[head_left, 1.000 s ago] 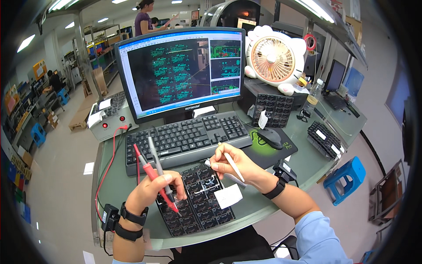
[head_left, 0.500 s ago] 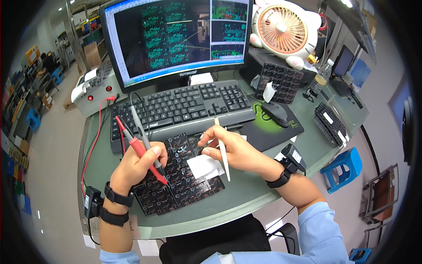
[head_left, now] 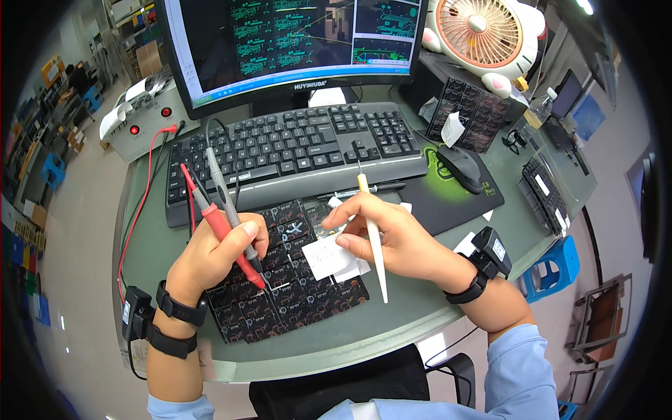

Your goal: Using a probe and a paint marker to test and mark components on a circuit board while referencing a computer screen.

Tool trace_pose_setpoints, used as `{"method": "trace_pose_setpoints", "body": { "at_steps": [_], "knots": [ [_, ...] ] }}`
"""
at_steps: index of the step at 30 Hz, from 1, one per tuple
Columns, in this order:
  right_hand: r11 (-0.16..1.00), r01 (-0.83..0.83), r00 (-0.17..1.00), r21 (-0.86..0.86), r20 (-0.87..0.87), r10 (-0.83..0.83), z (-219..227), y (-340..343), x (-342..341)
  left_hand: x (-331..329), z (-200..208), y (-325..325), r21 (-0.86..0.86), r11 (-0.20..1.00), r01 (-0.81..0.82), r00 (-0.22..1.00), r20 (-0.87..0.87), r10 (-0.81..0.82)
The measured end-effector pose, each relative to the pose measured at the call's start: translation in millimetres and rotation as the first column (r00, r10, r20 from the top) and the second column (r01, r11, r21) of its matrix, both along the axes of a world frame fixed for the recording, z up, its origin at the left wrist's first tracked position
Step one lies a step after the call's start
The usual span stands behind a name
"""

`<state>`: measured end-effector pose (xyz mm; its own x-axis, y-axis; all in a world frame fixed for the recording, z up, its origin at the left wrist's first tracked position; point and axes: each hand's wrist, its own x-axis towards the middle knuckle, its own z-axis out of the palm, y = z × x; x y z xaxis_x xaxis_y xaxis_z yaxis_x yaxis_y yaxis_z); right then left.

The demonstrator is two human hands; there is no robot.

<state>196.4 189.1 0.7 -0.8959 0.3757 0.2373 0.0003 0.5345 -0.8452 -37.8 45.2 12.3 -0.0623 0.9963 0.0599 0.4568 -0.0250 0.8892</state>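
Note:
A dark panel of circuit boards (head_left: 308,311) lies on the desk before me. My left hand (head_left: 227,248) is closed round a red test probe (head_left: 217,220) and a grey test probe (head_left: 218,178), held together like chopsticks. Their tips point down at the panel's middle; whether they touch it I cannot tell. Between the fingers of my right hand (head_left: 395,234) is a slim white pen-like tool (head_left: 378,262) with a yellow collar and a thin tip pointing away from me. White paper slips (head_left: 325,259) lie on the panel by my right fingertips.
Behind the panel are a black keyboard (head_left: 290,150) and a monitor (head_left: 301,78). To the right, a mouse (head_left: 460,168) rests on a mouse pad (head_left: 448,203). A fan (head_left: 483,31) and more board panels (head_left: 469,112) stand behind. A red lead (head_left: 133,217) runs to a grey box (head_left: 150,119).
The view has shifted, so the monitor sits higher in the picture and the desk looks a little closer. Both hands keep their holds, with the probes over much the same part of the panel.

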Motion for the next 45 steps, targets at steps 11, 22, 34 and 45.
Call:
{"method": "trace_pose_setpoints", "body": {
  "at_steps": [11,22,34,45],
  "knots": [
    [0.953,-0.152,0.966,0.262,-0.166,0.199,-0.1,-0.2,-1.0,0.0,1.2,-1.7,0.017,1.0,0.02,0.999,0.05,-0.02],
    [0.924,-0.152,0.988,0.351,0.05,0.143,-3.3,0.2,0.8,-1.1,-1.9,-0.4,0.012,1.0,0.015,0.999,0.034,-0.016],
    [0.822,0.054,0.979,0.567,-0.19,0.066,0.5,2.8,-7.8,1.7,7.6,-6.2,0.011,0.999,0.034,0.999,-0.035,-0.033],
    [0.934,-0.16,0.987,-0.319,-0.023,0.161,43.0,-23.4,-79.4,2.1,0.0,-12.4,0.09,0.996,0.017,0.998,-0.055,-0.012]
  ]
}}
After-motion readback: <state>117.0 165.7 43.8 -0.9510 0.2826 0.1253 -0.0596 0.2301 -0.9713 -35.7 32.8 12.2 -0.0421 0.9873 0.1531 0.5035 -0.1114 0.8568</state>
